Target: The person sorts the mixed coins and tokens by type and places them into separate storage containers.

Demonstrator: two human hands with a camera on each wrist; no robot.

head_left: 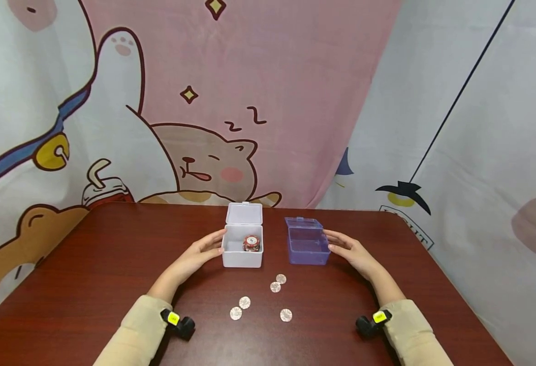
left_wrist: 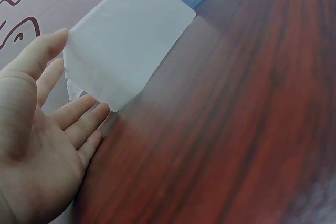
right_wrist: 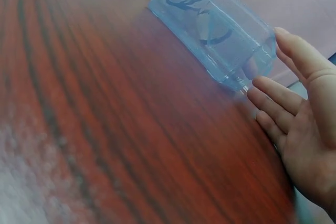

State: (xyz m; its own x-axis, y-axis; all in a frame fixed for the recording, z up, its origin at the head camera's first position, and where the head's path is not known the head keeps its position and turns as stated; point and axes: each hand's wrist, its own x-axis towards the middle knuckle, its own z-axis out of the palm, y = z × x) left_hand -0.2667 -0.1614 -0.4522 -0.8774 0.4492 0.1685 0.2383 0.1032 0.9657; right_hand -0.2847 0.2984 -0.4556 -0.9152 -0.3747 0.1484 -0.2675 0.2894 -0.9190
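A white plastic box [head_left: 242, 260] stands on the table with its lid tipped back. Inside it, at the right, lies a red-and-white poker chip [head_left: 251, 242], seemingly on top of others. My left hand [head_left: 199, 253] touches the box's left side with fairly straight fingers and thumb. To the right stands a see-through purple-blue box [head_left: 308, 258], lid raised, with nothing visible inside. Against its right side rest the fingertips of my right hand [head_left: 352, 252], thumb nearer me. Both palms show in the wrist views, the left hand [left_wrist: 50, 124] beside the white wall.
Several pale round discs lie in front of the boxes, among them a lone disc [head_left: 286, 315] and a touching or overlapping pair [head_left: 275, 287]. The dark red wooden table [head_left: 341, 325] ends at a printed cloth [head_left: 295, 101] behind. Each sleeve carries a small black camera.
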